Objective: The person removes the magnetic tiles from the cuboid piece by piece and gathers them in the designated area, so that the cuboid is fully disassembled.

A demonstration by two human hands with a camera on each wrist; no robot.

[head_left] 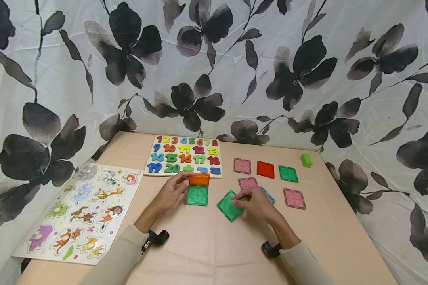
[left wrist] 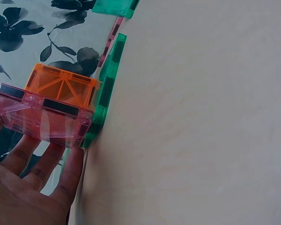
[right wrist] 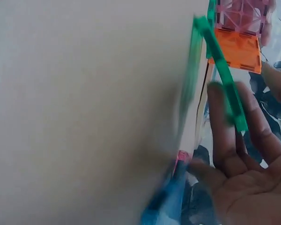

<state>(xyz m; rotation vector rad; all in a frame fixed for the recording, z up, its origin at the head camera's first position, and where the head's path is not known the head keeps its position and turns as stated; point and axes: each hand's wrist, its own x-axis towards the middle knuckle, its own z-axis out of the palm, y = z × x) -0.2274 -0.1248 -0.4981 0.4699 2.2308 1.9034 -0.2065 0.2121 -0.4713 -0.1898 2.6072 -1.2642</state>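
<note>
At the table's middle an orange magnetic tile (head_left: 199,179) stands upright at the far edge of a flat green magnetic tile (head_left: 197,196). A pink magnetic tile (left wrist: 42,115) stands on the left side, and my left hand (head_left: 169,194) holds it there, fingers along its outer face and fingertips by the orange corner. To the right, my right hand (head_left: 255,202) pinches another green magnetic tile (head_left: 230,206) by its right side. That tile is tilted off the table in the right wrist view (right wrist: 225,75). Under the right hand lie a pink tile (head_left: 247,182) and a partly hidden blue tile (head_left: 267,194).
Pink tiles (head_left: 242,166) (head_left: 294,198), a red tile (head_left: 265,170), a green tile (head_left: 288,174) and a light green block (head_left: 306,160) lie at the right. A number puzzle board (head_left: 219,160) lies behind the left hand, an animal puzzle board (head_left: 62,219) at the left edge.
</note>
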